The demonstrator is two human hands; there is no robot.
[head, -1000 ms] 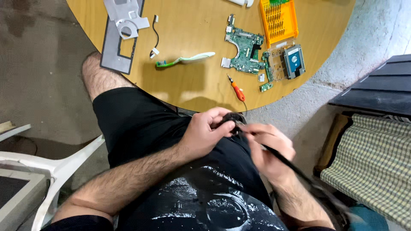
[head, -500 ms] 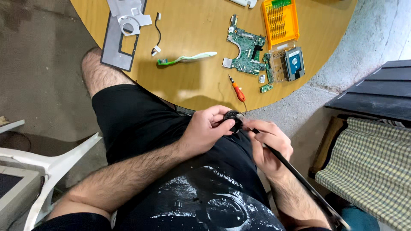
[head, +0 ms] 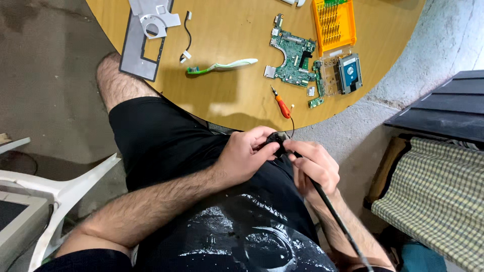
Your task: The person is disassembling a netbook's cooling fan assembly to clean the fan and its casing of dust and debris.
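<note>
Two hands meet over our lap.
Our left hand (head: 247, 158) grips a mostly hidden small black part (head: 277, 138); our right hand (head: 315, 168) pinches a thin black tool (head: 335, 216).

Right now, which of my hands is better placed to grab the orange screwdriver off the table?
Right, probably. The orange screwdriver lies at the table's near edge, just above your right hand, though that hand grips a thin black tool. Your left hand cradles the small black part.

One head camera looks steeply down, near lap and table (head: 227, 100).
</note>
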